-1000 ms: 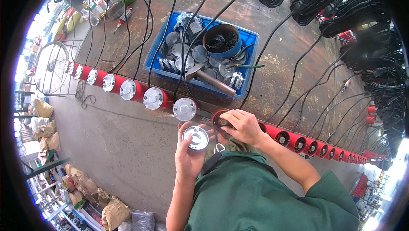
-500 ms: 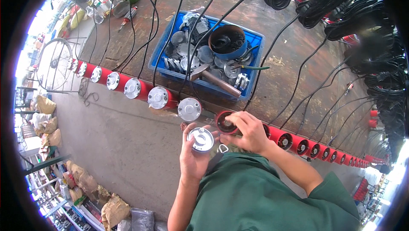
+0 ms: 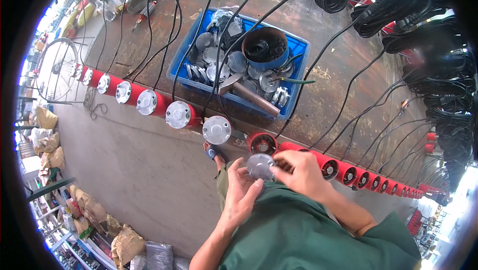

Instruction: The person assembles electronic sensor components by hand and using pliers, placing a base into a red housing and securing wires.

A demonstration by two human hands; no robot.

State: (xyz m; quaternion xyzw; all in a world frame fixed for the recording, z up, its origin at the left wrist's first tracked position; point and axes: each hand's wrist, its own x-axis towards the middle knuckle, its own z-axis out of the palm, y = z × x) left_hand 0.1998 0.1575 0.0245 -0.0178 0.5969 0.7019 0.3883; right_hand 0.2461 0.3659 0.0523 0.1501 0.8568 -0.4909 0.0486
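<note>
Grey concrete floor (image 3: 134,170) is lying open on our left, while the brown workbench (image 3: 343,95) edge, lined with red motor housings (image 3: 149,103), is crowding us in front. We are holding a round silver metal cap (image 3: 260,166) just below an uncapped red housing (image 3: 262,143). Our left hand (image 3: 240,198) is cradling it from beneath with fingers curled around it, and our right hand (image 3: 302,174) is pinching its right rim. A blue crate (image 3: 294,51) of similar caps is sitting beyond.

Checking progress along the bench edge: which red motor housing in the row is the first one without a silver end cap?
The red cylindrical housing just above the round silver metal cap held in both hands: its end shows open, while the capped housing beside it is covered.
</note>
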